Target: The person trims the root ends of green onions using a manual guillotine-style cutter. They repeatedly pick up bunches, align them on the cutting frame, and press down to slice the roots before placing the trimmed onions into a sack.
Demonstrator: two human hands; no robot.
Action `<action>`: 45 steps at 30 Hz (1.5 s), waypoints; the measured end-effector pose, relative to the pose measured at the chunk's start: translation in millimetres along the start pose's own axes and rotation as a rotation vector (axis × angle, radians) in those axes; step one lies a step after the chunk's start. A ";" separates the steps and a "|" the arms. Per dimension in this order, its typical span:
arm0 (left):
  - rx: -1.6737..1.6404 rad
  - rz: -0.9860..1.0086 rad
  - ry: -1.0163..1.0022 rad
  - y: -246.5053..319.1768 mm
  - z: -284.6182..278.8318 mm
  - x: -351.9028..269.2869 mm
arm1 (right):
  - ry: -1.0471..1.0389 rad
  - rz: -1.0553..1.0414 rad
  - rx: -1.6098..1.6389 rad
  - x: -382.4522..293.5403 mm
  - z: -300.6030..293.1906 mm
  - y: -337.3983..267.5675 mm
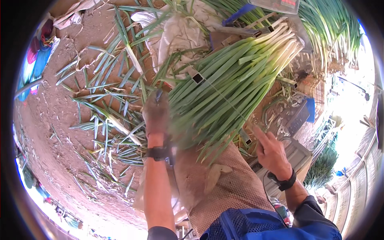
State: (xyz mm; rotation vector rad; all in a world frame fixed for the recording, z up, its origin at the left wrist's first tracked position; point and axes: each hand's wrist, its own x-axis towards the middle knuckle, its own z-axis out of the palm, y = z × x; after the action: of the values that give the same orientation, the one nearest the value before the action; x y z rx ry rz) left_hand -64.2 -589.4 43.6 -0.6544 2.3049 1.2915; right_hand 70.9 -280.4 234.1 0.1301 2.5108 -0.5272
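Note:
A large bundle of green onions lies across a metal frame in front of me, white root ends at the upper right and green tips towards me. A thin string crosses over the leaves. My left hand, blurred, is at the left edge of the leaf tips with something dark on or in it; its grip is unclear. To the right of the leaves is my right hand, index finger pointing forward and the other fingers partly curled. The string runs towards that finger, but whether it is held is unclear.
Square metal tube ends stick out around the bundle. Cut leaves and loose stalks litter the dirt floor at left. More green onions stand at the upper right. Brown mesh cloth covers my lap. A plastic crate sits at right.

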 end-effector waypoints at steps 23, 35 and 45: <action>0.229 -0.014 -0.445 -130.6 200.4 183.5 | -0.276 0.140 0.116 59.6 -31.5 23.0; 0.817 0.592 -0.657 -130.6 205.0 177.7 | -0.318 0.127 0.077 89.9 -19.6 8.8; 0.270 -0.262 -0.666 -193.9 230.0 136.3 | -0.297 0.006 0.030 182.7 85.8 19.1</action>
State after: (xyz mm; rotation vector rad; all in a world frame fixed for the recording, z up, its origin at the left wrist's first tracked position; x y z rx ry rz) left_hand -31.4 -505.7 -274.2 -0.3448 1.7301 0.8772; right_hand -34.1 -300.5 61.9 0.0650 2.2135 -0.5398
